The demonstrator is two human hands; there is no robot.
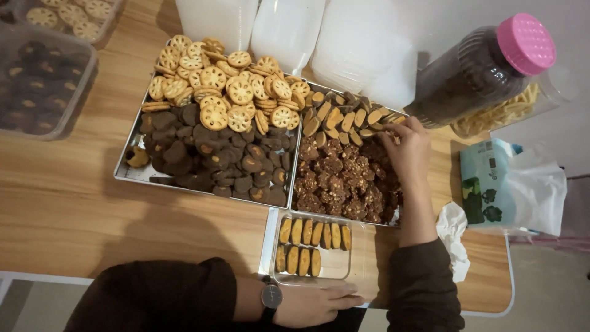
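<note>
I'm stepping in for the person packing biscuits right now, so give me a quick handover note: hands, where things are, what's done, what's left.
Left hand: flat on the near edge of the clear container, steadying it.
Right hand: reaching into the right tray, fingers at the oblong yellow biscuits; whether it grips one cannot be seen.
Done: two rows of packed biscuits stand on edge in the container, the near row shorter.
Left: the container's right part is bare; many oblong biscuits remain in the tray.
</note>
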